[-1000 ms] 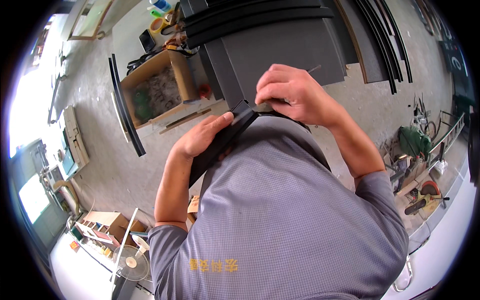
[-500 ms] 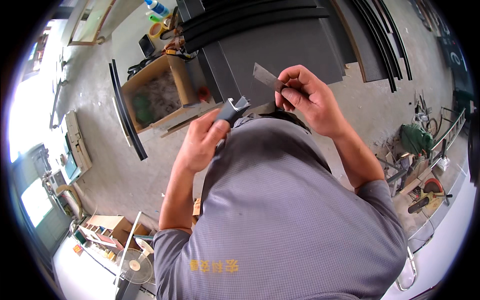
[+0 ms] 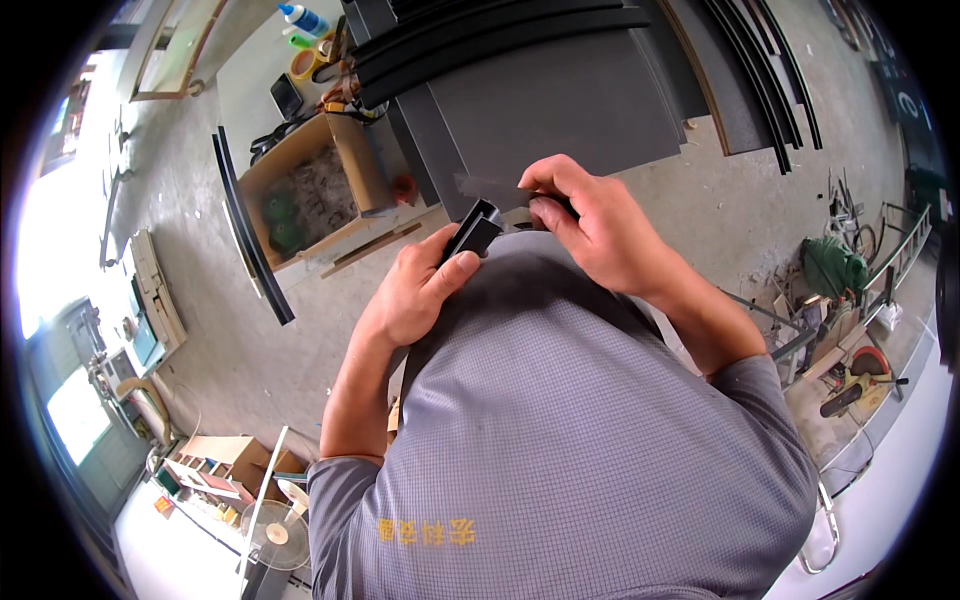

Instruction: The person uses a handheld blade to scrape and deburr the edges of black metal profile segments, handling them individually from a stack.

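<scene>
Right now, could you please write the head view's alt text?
The left hand holds a dark bar; the right hand, a blurred flat tool near the bar's end. Beyond lie a dark panel and an open box.

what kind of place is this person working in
Likely a fabrication workshop: the left hand holds a black profile, long black strips lie over a grey panel, and a red-disc tool sits off to the right.

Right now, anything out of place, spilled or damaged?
No spill or damage stands out. The black bar in the left hand looks whole at its visible end; the blade in the right hand is blurred, so its condition is unclear. The green bundle at right looks untidy, heaped among clutter.
</scene>
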`<state>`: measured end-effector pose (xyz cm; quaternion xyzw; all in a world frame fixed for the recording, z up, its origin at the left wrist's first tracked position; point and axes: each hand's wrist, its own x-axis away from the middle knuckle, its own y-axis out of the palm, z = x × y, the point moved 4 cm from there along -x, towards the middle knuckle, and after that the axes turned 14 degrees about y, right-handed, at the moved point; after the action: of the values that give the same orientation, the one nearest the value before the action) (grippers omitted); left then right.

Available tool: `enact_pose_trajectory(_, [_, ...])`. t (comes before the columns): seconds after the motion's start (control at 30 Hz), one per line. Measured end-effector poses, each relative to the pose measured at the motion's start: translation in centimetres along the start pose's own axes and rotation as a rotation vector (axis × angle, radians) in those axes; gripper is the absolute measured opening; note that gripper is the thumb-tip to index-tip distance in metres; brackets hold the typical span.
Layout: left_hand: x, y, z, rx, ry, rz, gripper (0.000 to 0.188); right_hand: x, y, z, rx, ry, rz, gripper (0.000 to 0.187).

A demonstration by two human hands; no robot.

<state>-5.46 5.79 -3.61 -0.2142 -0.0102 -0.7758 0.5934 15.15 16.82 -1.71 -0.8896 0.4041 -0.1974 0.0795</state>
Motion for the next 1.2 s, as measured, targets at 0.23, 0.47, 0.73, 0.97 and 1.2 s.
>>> enact_pose_trajectory(0.23, [-0.3, -0.1, 0.1, 0.085, -0.018, -0.054, 0.057, -0.7, 0.6, -0.8, 0.225, -0.172, 0.07, 0.015])
enact_pose_trajectory(0.47, [-0.5, -0.3, -1.0, 0.224, -0.025, -0.1, 0.058, -1.2, 0.3, -0.7, 0.278, -0.209, 0.109, 0.015])
enact_pose_trajectory(0.73, [-0.4, -0.1, -1.0, 0.247, -0.006, -0.087, 0.056, -1.6, 0.5, -0.6, 0.255, -0.24, 0.096, 0.014])
enact_pose_trajectory(0.97, [-0.2, 0.1, -0.4, 0.189, 0.041, -0.065, 0.051, -2.2, 0.8, 0.2, -0.029, -0.158, -0.054, 0.015])
enact_pose_trajectory(1.2, [0.1, 0.0, -0.3, 0.118, 0.054, -0.068, 0.058, -1.7, 0.7, 1.0, -0.379, 0.113, -0.204, 0.02])
